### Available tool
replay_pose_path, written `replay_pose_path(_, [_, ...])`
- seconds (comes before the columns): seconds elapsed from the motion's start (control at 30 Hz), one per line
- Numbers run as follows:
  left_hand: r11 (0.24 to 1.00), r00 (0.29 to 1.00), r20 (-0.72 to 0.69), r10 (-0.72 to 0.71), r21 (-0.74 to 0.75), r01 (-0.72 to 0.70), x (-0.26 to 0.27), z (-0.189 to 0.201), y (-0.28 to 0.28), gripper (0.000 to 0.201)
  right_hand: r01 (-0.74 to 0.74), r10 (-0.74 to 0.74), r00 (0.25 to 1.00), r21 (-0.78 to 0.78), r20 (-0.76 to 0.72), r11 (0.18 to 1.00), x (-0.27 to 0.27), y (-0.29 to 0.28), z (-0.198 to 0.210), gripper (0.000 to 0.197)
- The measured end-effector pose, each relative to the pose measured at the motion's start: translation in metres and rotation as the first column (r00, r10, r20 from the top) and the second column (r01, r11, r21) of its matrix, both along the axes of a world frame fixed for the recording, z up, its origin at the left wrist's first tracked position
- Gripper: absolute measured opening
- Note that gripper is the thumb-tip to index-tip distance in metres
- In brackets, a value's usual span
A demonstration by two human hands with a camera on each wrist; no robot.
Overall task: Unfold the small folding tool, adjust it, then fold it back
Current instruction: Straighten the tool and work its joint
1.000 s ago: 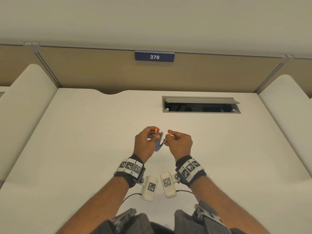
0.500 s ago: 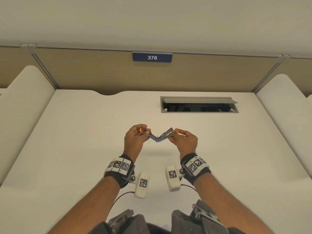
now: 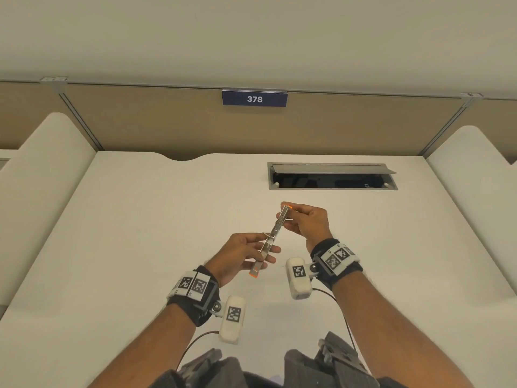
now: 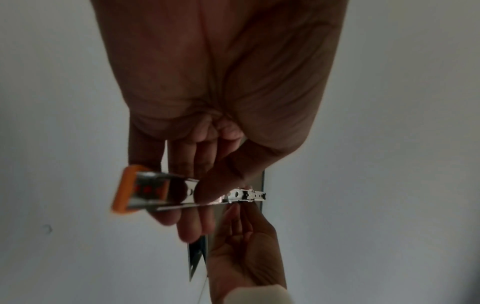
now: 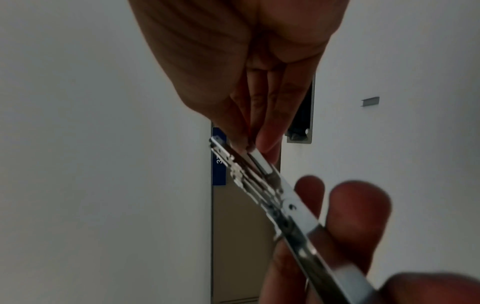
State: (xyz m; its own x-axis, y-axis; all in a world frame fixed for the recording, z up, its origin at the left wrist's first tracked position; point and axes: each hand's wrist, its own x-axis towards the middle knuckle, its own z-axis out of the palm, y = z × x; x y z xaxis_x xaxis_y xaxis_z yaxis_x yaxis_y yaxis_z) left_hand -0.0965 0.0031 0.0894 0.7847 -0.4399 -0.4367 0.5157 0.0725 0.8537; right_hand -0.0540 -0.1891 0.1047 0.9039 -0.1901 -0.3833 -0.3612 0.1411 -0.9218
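Folding tool [image 3: 272, 238] was opened out straight above desk [image 3: 140, 247], L hand [image 3: 242, 254] & R hand [image 3: 305, 221] each pinching one end w/ thumb & fingertips.

Head view is bright and evenly lit, bowed at the edges; both wrist views are dim, with nearby fingers [image 5: 358, 216] blurred and soft shadows below the hands on the desk [image 3: 140, 233]

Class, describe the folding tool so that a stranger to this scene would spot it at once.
Over the white desk, before the cable hatch, left hand and right hand hold one slim metal strip between them. That is the folding tool: shiny steel, orange-tipped ends.
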Motion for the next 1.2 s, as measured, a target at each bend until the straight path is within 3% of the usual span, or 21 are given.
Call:
replay_pose_path(0.13, [0.995, 0.995, -0.041, -0.091, -0.056, 0.088, -0.002, 0.012, -0.007, 0.061, -0.124, 0.124, 0.992, 0.006, 0.003, 0.992, -0.002, 0.005, 0.002, 0.017])
replay_pose_path(0.3, [0.980, 0.988, -0.151, -0.045, -0.196, 0.015, -0.002, 0.013, -0.005, 0.043, -0.159, 0.159, 0.987, 0.007, 0.013, 0.987, -0.003, 0.008, 0.002, 0.019])
replay_pose_path(0.47, [0.981, 0.990, -0.139, 0.014, -0.190, -0.041, -0.003, 0.005, -0.004, 0.041, -0.190, 0.189, 0.981, 0.029, 0.030, 0.981, -0.003, 0.009, 0.005, 0.020])
replay_pose_path(0.83, [0.933, 0.959, -0.257, 0.123, -0.298, -0.200, -0.004, 0.003, -0.009, 0.037, -0.194, 0.194, 0.981, 0.035, -0.009, 0.980, -0.010, 0.018, 0.011, 0.038])
replay_pose_path(1.2, [0.894, 0.933, -0.341, 0.114, -0.375, -0.246, -0.006, 0.005, -0.010, 0.042, -0.103, 0.102, 0.995, 0.111, 0.022, 0.988, -0.013, 0.025, 0.009, 0.032])
